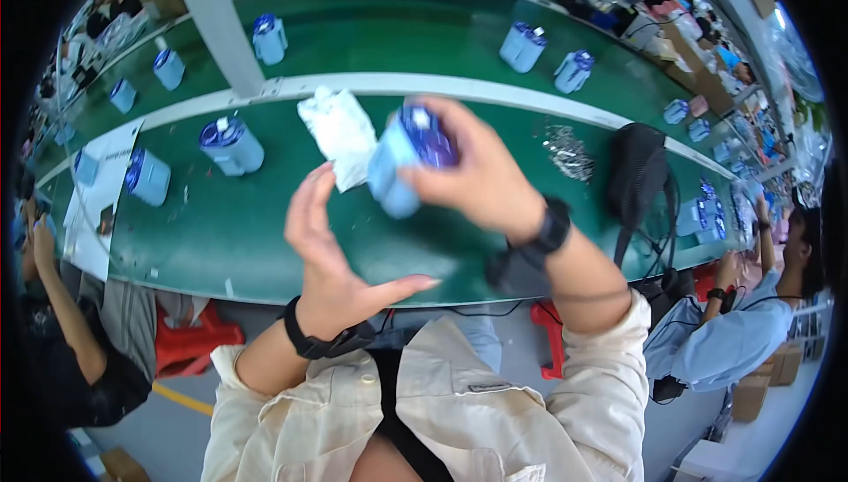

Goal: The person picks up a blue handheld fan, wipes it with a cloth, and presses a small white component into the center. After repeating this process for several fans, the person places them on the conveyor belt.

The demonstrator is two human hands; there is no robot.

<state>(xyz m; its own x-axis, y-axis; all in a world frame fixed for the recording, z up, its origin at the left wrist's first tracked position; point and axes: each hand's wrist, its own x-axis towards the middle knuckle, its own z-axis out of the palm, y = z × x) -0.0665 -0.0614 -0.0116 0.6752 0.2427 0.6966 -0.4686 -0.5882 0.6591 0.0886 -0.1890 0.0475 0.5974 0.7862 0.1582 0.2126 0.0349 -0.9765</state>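
Observation:
My right hand (488, 173) grips a light-blue container with a dark-blue top (395, 168), held tilted above the green table and slightly blurred. My left hand (327, 257) is just left of it, thumb spread wide from the fingers, holding nothing. Behind the hands lies a crumpled white plastic bag or sheet (336, 124); the container overlaps its right edge. Two similar containers stand to the left, one nearer (231, 148) and another beyond it (148, 179).
Small shiny metal pieces (568, 152) lie in a pile to the right, beside a black bag (636, 173) with cables. A green conveyor belt (380, 31) behind a pale rail (495, 91) carries more containers. A metal post (212, 22) rises at the rail. Co-workers sit at both sides.

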